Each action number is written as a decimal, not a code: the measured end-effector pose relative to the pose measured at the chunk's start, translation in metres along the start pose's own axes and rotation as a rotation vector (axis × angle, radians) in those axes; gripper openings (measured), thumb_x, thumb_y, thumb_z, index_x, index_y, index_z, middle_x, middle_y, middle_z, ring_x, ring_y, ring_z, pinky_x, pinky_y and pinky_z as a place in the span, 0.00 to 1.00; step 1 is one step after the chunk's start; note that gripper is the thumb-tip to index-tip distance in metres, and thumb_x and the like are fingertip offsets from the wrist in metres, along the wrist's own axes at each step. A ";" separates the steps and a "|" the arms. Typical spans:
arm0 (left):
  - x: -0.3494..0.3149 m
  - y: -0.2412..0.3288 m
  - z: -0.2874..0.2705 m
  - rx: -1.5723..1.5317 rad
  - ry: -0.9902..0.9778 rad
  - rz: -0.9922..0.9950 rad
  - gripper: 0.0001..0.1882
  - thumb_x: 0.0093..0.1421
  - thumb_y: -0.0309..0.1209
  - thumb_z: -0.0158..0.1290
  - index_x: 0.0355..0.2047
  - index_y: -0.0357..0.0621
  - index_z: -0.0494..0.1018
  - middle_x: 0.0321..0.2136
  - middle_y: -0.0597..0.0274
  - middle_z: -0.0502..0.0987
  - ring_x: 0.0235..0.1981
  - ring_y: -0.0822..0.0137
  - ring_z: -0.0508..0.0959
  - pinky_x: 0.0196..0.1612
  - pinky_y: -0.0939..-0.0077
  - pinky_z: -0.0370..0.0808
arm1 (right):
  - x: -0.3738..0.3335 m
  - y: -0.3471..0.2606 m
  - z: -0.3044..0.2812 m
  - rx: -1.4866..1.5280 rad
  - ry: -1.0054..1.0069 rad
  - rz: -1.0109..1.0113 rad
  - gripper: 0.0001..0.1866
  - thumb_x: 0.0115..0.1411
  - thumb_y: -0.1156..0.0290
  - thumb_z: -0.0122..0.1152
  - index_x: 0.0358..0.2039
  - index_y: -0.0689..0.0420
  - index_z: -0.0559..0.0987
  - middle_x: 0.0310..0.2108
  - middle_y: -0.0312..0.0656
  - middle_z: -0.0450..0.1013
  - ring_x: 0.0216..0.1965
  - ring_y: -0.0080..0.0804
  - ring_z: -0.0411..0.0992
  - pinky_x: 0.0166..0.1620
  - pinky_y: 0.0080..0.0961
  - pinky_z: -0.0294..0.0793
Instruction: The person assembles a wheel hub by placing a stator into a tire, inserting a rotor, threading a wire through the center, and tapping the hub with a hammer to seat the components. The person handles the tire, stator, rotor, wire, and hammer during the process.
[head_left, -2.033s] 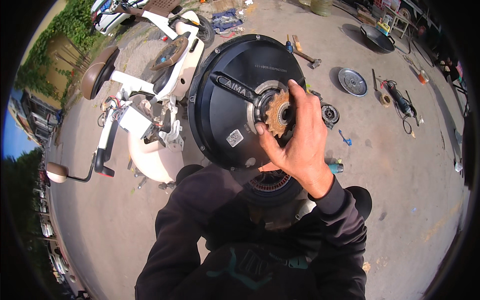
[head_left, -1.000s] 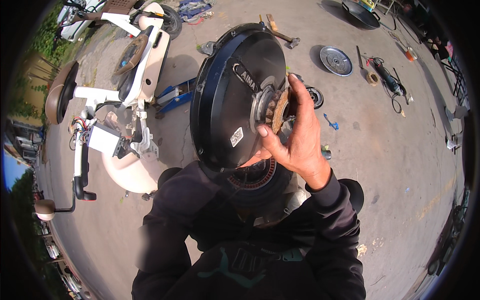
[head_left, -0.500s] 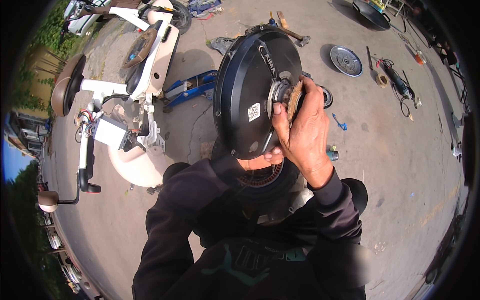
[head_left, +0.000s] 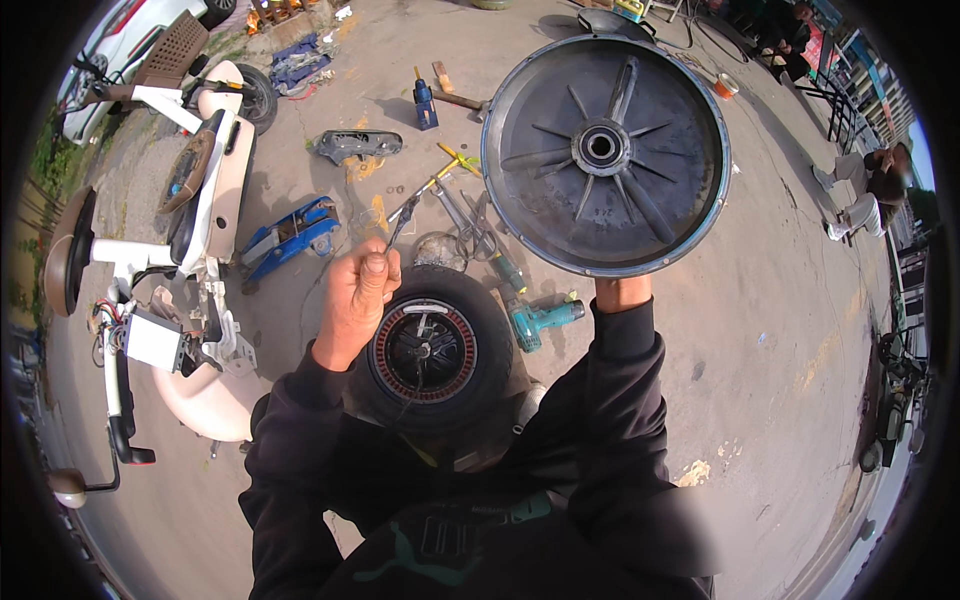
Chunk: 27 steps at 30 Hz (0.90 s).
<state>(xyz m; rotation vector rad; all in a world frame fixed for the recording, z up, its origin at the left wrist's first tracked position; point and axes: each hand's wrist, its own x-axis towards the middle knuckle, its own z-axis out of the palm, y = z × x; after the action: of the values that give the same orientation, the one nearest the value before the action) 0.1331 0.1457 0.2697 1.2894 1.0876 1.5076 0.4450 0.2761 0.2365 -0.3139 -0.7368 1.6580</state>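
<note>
My right hand, mostly hidden, holds up a round black hub motor cover (head_left: 540, 130) from behind; only the wrist shows under its rim. The cover's ribbed inner face is turned toward me, with a bearing (head_left: 601, 147) at its centre. Left of it, my left hand (head_left: 360, 290) is closed, thumb on top, around a thin dark cable (head_left: 404, 215) whose end sticks up out of the fist. Below, between my legs, lies a wheel (head_left: 482, 325) with a black tyre, its hub motor (head_left: 424, 350) open and a ring of coppery windings facing up.
A teal power tool (head_left: 543, 318) and several hand tools lie beyond the wheel. A blue jack (head_left: 290, 240) and a hammer (head_left: 460, 101) rest on the concrete. At left stands a partly dismantled white scooter (head_left: 220, 190). People sit at the far right.
The cover has moved up and right and turned from its outer face to its inner face. My left hand has come out from under it to the left, closed around the cable.
</note>
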 end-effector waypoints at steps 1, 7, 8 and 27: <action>0.001 0.021 0.008 0.107 0.041 0.018 0.21 0.75 0.46 0.50 0.36 0.38 0.73 0.26 0.69 0.71 0.24 0.80 0.63 0.26 0.82 0.61 | 0.003 0.000 -0.002 0.049 -0.039 -0.012 0.28 0.74 0.56 0.51 0.67 0.60 0.67 0.62 0.48 0.71 0.60 0.41 0.72 0.62 0.35 0.72; 0.000 0.134 0.062 0.797 -0.059 0.388 0.12 0.70 0.30 0.57 0.49 0.35 0.77 0.28 0.53 0.81 0.23 0.63 0.78 0.26 0.73 0.71 | 0.010 0.006 0.015 0.226 -0.336 -0.005 0.32 0.75 0.50 0.45 0.71 0.57 0.63 0.67 0.48 0.66 0.66 0.41 0.67 0.68 0.38 0.67; 0.003 0.143 0.072 0.905 -0.094 0.458 0.13 0.68 0.27 0.58 0.51 0.35 0.77 0.29 0.51 0.81 0.23 0.58 0.81 0.26 0.71 0.72 | 0.009 0.007 0.019 0.242 -0.393 0.002 0.32 0.75 0.49 0.44 0.71 0.56 0.62 0.67 0.48 0.66 0.67 0.41 0.66 0.70 0.38 0.66; 0.007 0.149 0.126 1.098 -0.219 0.504 0.11 0.64 0.20 0.58 0.47 0.36 0.78 0.28 0.45 0.81 0.27 0.48 0.82 0.28 0.61 0.76 | 0.009 0.038 -0.042 0.211 -0.132 0.086 0.25 0.75 0.60 0.50 0.67 0.60 0.68 0.63 0.49 0.70 0.61 0.38 0.71 0.65 0.37 0.73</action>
<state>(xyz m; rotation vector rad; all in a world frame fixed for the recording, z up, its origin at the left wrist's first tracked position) 0.2479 0.1245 0.4260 2.5569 1.5883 1.0040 0.4375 0.2943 0.1820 -0.0879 -0.6465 1.8335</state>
